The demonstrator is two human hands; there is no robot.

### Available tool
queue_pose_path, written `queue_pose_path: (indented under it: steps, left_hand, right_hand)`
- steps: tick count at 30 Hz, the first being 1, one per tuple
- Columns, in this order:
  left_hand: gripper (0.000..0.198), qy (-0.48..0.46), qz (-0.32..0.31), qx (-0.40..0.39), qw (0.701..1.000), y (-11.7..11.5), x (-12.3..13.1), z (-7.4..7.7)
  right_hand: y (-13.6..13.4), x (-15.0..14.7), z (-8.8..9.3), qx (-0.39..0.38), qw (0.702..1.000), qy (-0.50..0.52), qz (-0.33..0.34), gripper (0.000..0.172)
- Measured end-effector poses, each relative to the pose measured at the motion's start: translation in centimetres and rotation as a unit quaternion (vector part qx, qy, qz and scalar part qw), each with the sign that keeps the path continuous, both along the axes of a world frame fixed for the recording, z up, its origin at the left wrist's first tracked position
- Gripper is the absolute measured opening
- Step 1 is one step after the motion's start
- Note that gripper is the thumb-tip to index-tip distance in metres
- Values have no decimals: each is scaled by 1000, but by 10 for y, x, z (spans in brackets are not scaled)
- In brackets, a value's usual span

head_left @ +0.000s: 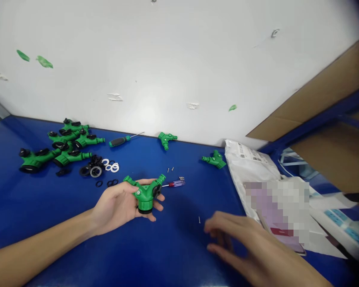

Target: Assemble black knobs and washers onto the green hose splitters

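Note:
My left hand (119,205) is closed around a green Y-shaped hose splitter (145,194), its thumb on the left branch. The splitter's wide black-ringed end points toward me, and a black valve lever sits on its right branch. My right hand (239,237), slightly blurred, hovers at the right with thumb and fingers apart and nothing visible between them. Just left of its fingertips a small screw (199,219) lies on the blue table (173,255). Behind the splitter are a screwdriver with a purple clear handle (177,183) and several more small screws (181,178).
Several green splitters with black levers (67,153) cluster at the left, near black and white rings (96,171). A green-black screwdriver (120,141) and two splitter bodies, one central (166,139), one right (215,159), lie toward the white wall. Plastic packages (251,163) cover the right side.

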State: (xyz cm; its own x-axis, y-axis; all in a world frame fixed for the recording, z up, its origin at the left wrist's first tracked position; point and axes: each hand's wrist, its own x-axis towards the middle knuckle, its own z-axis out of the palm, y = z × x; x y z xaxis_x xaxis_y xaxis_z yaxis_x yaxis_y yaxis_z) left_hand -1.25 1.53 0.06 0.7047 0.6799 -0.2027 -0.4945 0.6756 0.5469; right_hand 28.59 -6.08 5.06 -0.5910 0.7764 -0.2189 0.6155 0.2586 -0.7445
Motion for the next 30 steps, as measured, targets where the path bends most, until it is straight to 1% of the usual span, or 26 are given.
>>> queue_pose_path:
  steps: [1, 2, 4, 6, 8, 10, 15, 19, 22, 25, 30]
  left_hand:
    - [44, 2, -1, -1, 1000, 0, 0, 0]
    - [44, 4, -1, -2, 1000, -1, 0, 1]
    - [44, 9, -3, -3, 1000, -1, 0, 2]
    - [44, 11, -4, -3, 1000, -2, 0, 2]
    - [43, 11, -5, -5, 1000, -2, 0, 2]
    - [42, 13, -7, -8, 1000, -2, 0, 2]
    - [44, 28, -6, -11, 1000, -2, 1, 1]
    - [46, 34, 2, -5, 999, -3, 1, 0]
    - [48, 35, 3, 6, 999, -3, 2, 1]
    - [48, 34, 8, 12, 999, -3, 2, 0]
    - [48, 30, 8, 16, 999, -2, 2, -1]
  right_hand:
    - [9, 3, -2, 34, 996, -70, -46, 16]
    - [17, 5, -5, 49, 989, -123, -63, 15]
    - [29, 3, -12, 65, 981, -173, -57, 11]
    - [36, -1, -19, 74, 982, -171, -21, 6]
    - [40, -5, -23, 92, 982, -164, 7, 13]
    - [40, -7, -24, 113, 978, -176, 17, 19]
    - [45, -16, -21, 172, 958, -227, 18, 21]
    - [52, -30, -26, 208, 950, -229, 25, 19]
    - [55, -39, -30, 235, 933, -273, 31, 18]
    - [55, -40, -32, 244, 918, -312, 18, 19]
    - [53, -35, -31, 235, 908, -346, -19, 18]
